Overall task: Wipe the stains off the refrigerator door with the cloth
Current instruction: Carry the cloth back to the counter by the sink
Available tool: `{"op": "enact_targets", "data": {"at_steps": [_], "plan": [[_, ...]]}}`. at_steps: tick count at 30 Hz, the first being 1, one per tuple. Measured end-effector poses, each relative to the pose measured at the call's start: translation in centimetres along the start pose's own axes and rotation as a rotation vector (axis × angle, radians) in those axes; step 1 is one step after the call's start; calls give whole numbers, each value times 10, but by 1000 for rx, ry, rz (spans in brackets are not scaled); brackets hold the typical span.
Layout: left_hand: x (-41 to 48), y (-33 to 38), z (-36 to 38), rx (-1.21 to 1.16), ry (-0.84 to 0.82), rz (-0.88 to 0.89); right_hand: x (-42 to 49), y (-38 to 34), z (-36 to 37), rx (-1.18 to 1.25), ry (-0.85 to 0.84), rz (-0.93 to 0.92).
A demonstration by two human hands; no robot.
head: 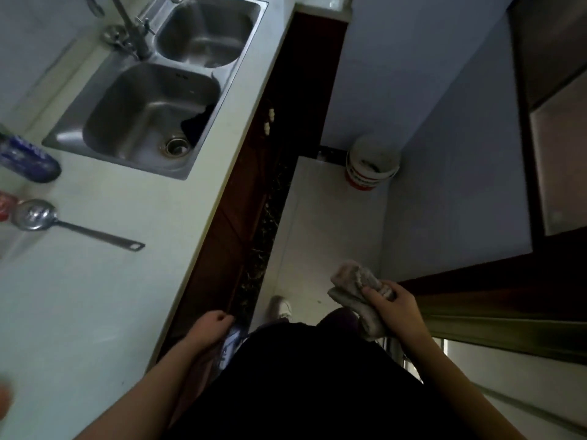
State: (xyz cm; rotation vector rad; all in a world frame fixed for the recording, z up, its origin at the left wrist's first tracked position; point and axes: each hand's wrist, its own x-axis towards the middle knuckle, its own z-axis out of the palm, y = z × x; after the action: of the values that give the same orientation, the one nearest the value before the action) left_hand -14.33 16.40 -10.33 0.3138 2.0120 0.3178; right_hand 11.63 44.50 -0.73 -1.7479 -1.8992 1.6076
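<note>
My right hand (395,304) grips a crumpled grey-beige cloth (355,287) above the floor, close to my body. The cloth bunches out above my thumb and hangs down below my palm. My left hand (214,323) hangs beside the counter's front edge with its fingers curled and nothing visibly in it. At the right edge a tall dark-framed metallic surface (559,160) rises, possibly the refrigerator; a shiny steel panel (495,373) shows lower right. No stains can be made out.
A white counter (104,296) runs along the left with a double steel sink (152,115), a tap (133,30), a ladle (38,214) and a blue bottle (28,155). A white and red bucket (371,163) stands on the tiled floor by the blue wall (444,122).
</note>
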Motion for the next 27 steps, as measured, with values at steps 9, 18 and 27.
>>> {"op": "enact_targets", "data": {"at_steps": [9,18,27], "plan": [[55,160,-95,-41,156,135,124,-105,16,-104,-125,-77],[22,125,-66,-523,386,-293,239,-238,78,-344,-601,-268],[-16,107,20,-996,605,-552,225,-324,204,-607,-981,-597]]}}
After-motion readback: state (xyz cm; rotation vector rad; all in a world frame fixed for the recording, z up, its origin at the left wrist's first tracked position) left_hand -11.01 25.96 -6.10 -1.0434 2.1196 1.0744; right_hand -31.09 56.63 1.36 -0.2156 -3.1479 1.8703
